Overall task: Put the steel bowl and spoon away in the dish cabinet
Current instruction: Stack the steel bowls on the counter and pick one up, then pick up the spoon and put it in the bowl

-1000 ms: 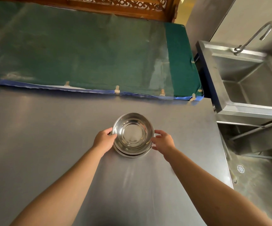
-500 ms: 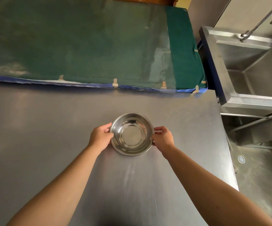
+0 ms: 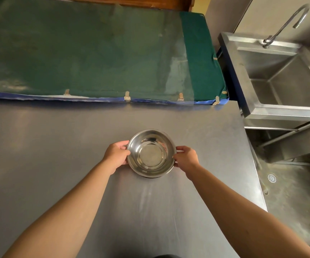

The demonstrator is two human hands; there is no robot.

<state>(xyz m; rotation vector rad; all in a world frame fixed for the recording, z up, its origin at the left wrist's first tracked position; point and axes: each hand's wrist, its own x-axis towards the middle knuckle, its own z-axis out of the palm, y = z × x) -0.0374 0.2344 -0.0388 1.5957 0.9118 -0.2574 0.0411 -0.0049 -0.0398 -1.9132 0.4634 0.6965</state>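
The steel bowl [image 3: 151, 153] sits upright near the middle of the grey table [image 3: 39, 146], its inside bare and shiny; the left hand [image 3: 116, 155] cups its left rim with fingers curled against the metal; the right hand [image 3: 186, 156] pinches the right rim between thumb and fingertips; a green mat [image 3: 87, 51] lies beyond the table's far edge; a steel sink [image 3: 284, 79] with a curved tap [image 3: 285, 25] stands at the far right.

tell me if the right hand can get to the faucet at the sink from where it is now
Probably not without letting go: the right hand is on the steel bowl rim, and the faucet stands well off past the table edge, though nothing blocks the path.
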